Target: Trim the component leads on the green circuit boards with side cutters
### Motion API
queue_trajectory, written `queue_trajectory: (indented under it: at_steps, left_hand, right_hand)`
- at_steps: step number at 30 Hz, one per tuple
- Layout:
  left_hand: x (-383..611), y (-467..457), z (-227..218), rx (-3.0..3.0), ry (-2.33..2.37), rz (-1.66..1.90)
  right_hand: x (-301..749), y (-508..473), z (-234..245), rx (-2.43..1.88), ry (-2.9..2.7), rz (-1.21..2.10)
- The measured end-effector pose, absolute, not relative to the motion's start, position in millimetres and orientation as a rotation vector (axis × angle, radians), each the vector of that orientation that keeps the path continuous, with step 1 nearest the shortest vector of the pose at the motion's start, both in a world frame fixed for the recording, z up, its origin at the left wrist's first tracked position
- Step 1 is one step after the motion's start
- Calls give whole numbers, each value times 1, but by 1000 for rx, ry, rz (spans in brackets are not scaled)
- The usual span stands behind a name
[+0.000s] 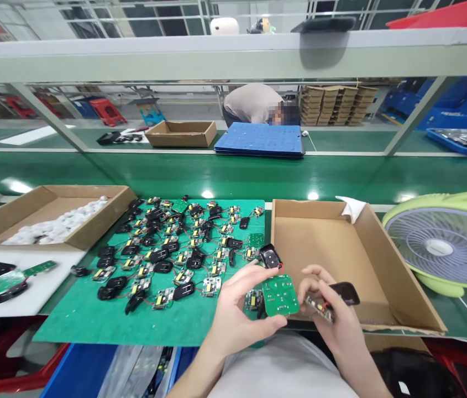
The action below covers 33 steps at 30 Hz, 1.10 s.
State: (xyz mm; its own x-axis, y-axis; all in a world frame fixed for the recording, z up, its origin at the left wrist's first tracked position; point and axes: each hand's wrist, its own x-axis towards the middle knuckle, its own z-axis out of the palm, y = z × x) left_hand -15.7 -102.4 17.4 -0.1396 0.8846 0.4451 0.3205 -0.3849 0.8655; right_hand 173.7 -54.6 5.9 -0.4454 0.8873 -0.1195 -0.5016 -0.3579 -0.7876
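My left hand (237, 309) grips a green circuit board (281, 296) by its edges, thumb below and fingers above. A black plastic housing (271, 256) joined by a red wire sits just above that board. In my right hand (336, 315) is a second circuit board (319, 308), tilted, with components along its side. A black plastic cover (346, 293) shows beside the right fingers; how it is held is partly hidden. On the green mat (92, 326) to the left lie several circuit boards (210, 286) wired to black housings (184, 291).
An open cardboard box (407, 293) stands under and beyond my right hand. A green fan (440, 249) is at the right. Another box (51, 193) at the left holds white pieces (59, 228). A blue stack (260, 138) lies across the bench, where a person (252, 104) bends over.
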Motion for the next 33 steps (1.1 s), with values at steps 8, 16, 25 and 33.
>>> queue_trajectory:
  at_steps: [8, 16, 25, 33]
  left_hand:
    - [-15, -103, 18, 1771, 1407, 1488]
    - [-7, -99, 17, 1689, 1353, 1389]
    - [-15, -100, 18, 1722, 1270, 1271]
    - [-80, -129, -13, 1706, 1921, 1129]
  right_hand:
    - [173, -62, 1, -512, -1221, 1999]
    - [174, -59, 6, -595, -1233, 1823]
    - [179, -58, 6, -711, -1306, 1631]
    - [198, -59, 10, -1095, -1132, 1304]
